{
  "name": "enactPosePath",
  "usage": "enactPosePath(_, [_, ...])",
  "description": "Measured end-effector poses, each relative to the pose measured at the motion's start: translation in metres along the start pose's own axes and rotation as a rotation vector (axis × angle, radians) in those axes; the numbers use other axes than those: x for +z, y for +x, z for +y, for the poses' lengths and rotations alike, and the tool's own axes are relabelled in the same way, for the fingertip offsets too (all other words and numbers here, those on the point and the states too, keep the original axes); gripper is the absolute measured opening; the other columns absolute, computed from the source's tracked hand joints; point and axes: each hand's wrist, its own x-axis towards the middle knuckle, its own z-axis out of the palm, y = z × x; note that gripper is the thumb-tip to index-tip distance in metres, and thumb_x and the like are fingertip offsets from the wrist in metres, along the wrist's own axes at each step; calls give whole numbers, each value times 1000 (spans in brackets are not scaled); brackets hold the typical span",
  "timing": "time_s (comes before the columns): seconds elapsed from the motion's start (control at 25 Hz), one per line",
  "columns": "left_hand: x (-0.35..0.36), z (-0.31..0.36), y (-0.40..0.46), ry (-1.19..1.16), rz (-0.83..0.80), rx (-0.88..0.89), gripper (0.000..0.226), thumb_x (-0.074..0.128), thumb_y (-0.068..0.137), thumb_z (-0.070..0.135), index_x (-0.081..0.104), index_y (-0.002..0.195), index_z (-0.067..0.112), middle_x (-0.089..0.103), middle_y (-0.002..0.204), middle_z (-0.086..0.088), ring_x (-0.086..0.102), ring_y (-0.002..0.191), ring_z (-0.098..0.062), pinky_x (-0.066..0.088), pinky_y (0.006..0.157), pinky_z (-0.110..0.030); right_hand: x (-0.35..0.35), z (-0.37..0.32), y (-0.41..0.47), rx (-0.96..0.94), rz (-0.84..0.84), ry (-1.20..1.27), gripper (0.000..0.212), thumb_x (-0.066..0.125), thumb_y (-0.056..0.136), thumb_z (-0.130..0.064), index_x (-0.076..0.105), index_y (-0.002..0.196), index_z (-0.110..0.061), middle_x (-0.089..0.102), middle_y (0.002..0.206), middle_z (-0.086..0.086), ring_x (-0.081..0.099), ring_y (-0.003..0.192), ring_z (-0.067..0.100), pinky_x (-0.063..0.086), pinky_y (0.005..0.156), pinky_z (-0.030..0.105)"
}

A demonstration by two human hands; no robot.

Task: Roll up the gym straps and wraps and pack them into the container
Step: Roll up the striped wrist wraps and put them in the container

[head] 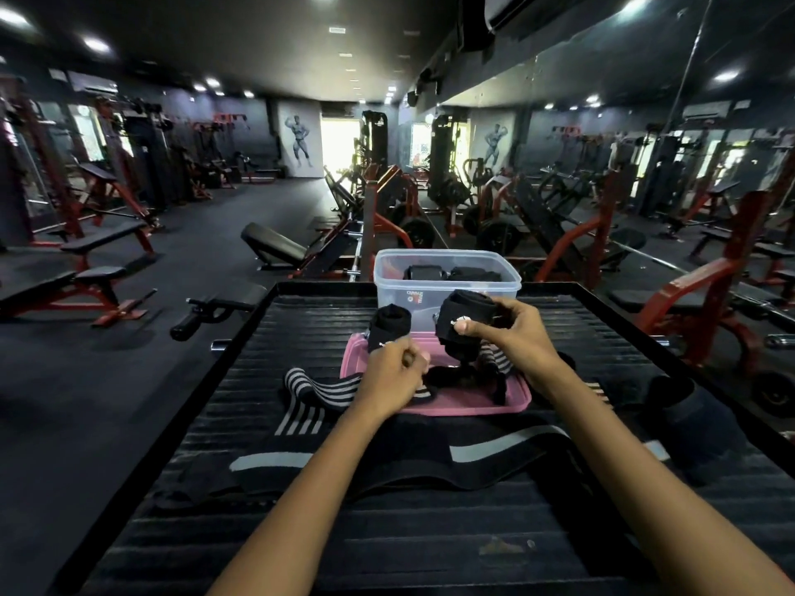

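Above the pink lid (434, 406), 1 rolled black wrap (469, 314) is gripped by the right hand (516, 337); a strap end (387, 326) is pinched by the left hand (393, 376).

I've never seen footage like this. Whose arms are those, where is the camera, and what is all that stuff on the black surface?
There is no machine here: the arms belong to a person wearing a wide-angle camera on the head, looking forward and down in a gym. The single picture is that view. The right hand grips a rolled black wrap, raised above the surface. The left hand has curled fingers beside a second black roll; what it pinches is unclear. On the ribbed black platform stands a clear plastic container with dark rolls already inside. In front lies its pink lid, with a striped wrap and a long black strap still unrolled.
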Motion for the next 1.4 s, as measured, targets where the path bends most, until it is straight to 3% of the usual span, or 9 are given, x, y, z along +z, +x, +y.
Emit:
enactPosePath(0.16, [7, -9, -4, 401, -143, 74, 7, 59, 88, 19, 64, 86, 14, 67, 81, -1, 64, 74, -18, 55, 72, -36, 19, 15, 24, 17, 45, -248, 42, 88, 62, -21, 69, 97, -9, 72, 91, 0, 67, 82, 11, 51, 68, 9])
enactPosePath(0.36, [4, -14, -1, 368, -148, 71, 3, 64, 86, 18, 62, 84, 15, 65, 80, -1, 61, 70, -14, 56, 70, -34, 43, 31, 51, 25, 57, -360, 48, 86, 65, -22, 65, 105, -5, 71, 98, 9, 66, 91, 22, 53, 81, 33])
enactPosePath(0.68, [3, -18, 3, 358, -165, 59, 7, 67, 83, 13, 63, 86, 9, 65, 83, -6, 57, 68, -14, 56, 72, -37, 43, 58, 66, 71, -11, -506, 59, 86, 66, -30, 59, 112, -6, 68, 109, 13, 63, 97, 28, 49, 86, 37])
enactPosePath(0.8, [-3, -14, 3, 387, -119, 71, 11, 69, 81, 13, 62, 89, 10, 62, 90, -5, 60, 78, -17, 55, 76, -40, 40, 55, 64, 102, -69, -523, 67, 86, 65, -32, 53, 118, -8, 64, 115, 10, 61, 102, 25, 49, 90, 37])
enactPosePath(0.92, [-17, -12, 2, 711, -74, 37, 39, 70, 81, 35, 59, 111, 13, 56, 116, -5, 53, 111, -24, 49, 90, -40, 30, 48, 58, 142, -86, -472, 78, 85, 67, -28, 43, 129, -7, 60, 116, 13, 59, 98, 23, 50, 83, 33])
enactPosePath(1.04, [-30, -16, 1, 984, -151, -115, 77, 61, 74, 66, 48, 130, 16, 47, 139, -8, 43, 127, -29, 33, 107, -52, 20, 42, 49, 202, -137, -553, 80, 85, 69, -27, 40, 131, -5, 60, 113, 13, 60, 98, 24, 49, 79, 30])
enactPosePath(1.2, [-35, -18, -1, 953, -236, -162, 85, 59, 72, 71, 45, 135, 17, 44, 143, -7, 41, 131, -29, 20, 114, -58, 6, 33, 35, 196, -454, -903, 70, 89, 61, -31, 54, 119, -12, 63, 114, 5, 59, 106, 23, 47, 94, 34])
enactPosePath(1.28, [-40, -19, 1, 817, -216, -130, 76, 68, 72, 62, 50, 129, 15, 50, 136, -6, 48, 125, -28, 32, 110, -52, 1, 29, 29, 150, -528, -959, 54, 86, 64, -22, 61, 111, -13, 64, 104, 1, 60, 97, 19, 47, 88, 29])
enactPosePath(1.4, [-49, -14, 0, 491, -120, -105, 46, 78, 73, 35, 59, 108, 12, 62, 111, -4, 59, 104, -22, 48, 90, -33, -6, 25, 18, -70, -552, -1027, 21, 70, 77, -5, 70, 97, -12, 67, 88, -1, 58, 79, 11, 42, 72, 14])
